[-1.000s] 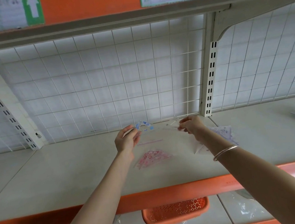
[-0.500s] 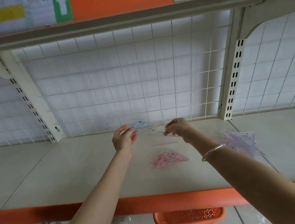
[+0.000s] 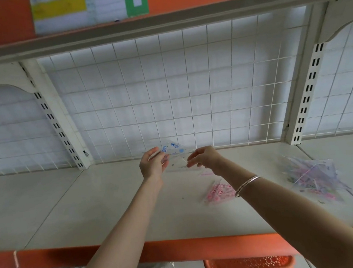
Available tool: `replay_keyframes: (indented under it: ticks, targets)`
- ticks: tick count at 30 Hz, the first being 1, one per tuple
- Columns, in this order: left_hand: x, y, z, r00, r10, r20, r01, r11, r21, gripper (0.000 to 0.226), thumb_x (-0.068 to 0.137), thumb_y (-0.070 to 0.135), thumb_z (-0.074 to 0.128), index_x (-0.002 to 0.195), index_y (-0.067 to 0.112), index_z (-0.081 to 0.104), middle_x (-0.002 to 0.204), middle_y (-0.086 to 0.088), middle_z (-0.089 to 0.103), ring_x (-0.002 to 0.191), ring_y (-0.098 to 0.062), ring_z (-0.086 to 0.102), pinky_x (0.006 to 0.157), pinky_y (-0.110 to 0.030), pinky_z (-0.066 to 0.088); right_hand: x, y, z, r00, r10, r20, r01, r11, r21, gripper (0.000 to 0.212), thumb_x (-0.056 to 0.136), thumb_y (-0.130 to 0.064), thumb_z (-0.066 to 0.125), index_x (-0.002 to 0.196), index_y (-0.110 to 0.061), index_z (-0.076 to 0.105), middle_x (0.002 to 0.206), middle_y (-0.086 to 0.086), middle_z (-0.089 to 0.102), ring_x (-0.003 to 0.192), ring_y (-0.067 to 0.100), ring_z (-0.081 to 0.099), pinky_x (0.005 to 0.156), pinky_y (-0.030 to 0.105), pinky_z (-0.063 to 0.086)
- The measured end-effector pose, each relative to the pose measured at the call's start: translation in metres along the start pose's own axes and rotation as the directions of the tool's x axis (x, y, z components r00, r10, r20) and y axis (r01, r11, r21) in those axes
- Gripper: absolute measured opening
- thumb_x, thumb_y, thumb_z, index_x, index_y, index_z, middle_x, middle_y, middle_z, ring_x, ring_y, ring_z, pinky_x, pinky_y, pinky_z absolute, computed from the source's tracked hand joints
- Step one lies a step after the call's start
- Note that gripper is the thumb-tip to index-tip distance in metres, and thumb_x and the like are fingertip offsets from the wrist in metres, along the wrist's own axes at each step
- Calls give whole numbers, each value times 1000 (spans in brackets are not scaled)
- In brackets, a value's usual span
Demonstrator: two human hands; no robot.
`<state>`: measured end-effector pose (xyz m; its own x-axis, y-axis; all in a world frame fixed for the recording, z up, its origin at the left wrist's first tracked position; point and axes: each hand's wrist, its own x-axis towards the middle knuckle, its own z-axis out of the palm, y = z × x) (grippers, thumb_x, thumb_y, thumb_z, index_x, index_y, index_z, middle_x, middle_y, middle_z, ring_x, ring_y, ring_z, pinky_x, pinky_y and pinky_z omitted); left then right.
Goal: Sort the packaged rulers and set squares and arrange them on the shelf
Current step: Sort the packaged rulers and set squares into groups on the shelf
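Hands (image 3: 152,165) (image 3: 205,159) pinch clear packet (image 3: 179,162) containing blue-printed set square (image 3: 173,148).

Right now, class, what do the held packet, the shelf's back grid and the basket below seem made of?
Blue-printed packet: clear glossy plastic film, probably; you see straight through it. Back grid: thin white-coated wire, likely metal. Basket: orange plastic, apparently; moulded with small holes.

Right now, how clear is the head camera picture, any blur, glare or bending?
Head view: light is even, no hard glare; the wide lens leans the shelf uprights; the clear blue-printed packet held by the left hand nearly vanishes against the wire grid; the pile of packets at right looks smeared.
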<state>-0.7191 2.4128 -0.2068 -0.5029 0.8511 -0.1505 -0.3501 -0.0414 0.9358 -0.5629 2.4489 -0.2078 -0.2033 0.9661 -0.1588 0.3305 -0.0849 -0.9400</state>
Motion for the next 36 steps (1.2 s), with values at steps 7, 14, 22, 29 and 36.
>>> replay_keyframes:
  ticks: [7,14,22,29,36]
  targets:
    - [11,9,-20,1000,8,-10,-8,999,32,24,86,-2,64,106,11,59,105,-19,67,72,-15,67,63,-18,54,14,-2,54,999,12,40,-10,999,-49,19,64,-1,81,65,-16,69,81,7,66,71,16,52,66,26,44]
    - [22,11,-40,1000,-3,7,3,999,41,24,87,-2,63,107,9,58,104,-17,67,73,-17,65,70,-22,54,27,9,79,987,38,-155,-89,939,-331,10,69,-28,81,75,-28,73,87,-6,68,105,16,52,96,36,38]
    - [25,1,-47,999,-32,17,31,998,63,21,85,-2,64,101,11,59,94,-17,66,70,-15,65,66,-20,52,23,13,73,972,-100,-212,3,909,-416,22,74,-29,77,94,-28,70,91,-8,62,102,15,49,87,32,34]
    - [24,-8,-44,999,-28,19,25,991,129,25,85,-4,65,106,7,61,92,-14,68,68,-14,65,58,-16,54,1,5,35,992,-121,-44,126,978,169,42,81,12,43,112,-10,61,91,9,68,70,16,58,59,19,43]
    - [15,-12,-41,984,-30,177,-8,977,211,21,83,1,69,103,8,70,86,-7,68,73,-14,65,66,-16,53,-7,15,20,993,-95,-63,107,969,221,15,80,7,65,90,-4,70,76,9,67,61,15,59,58,19,47]
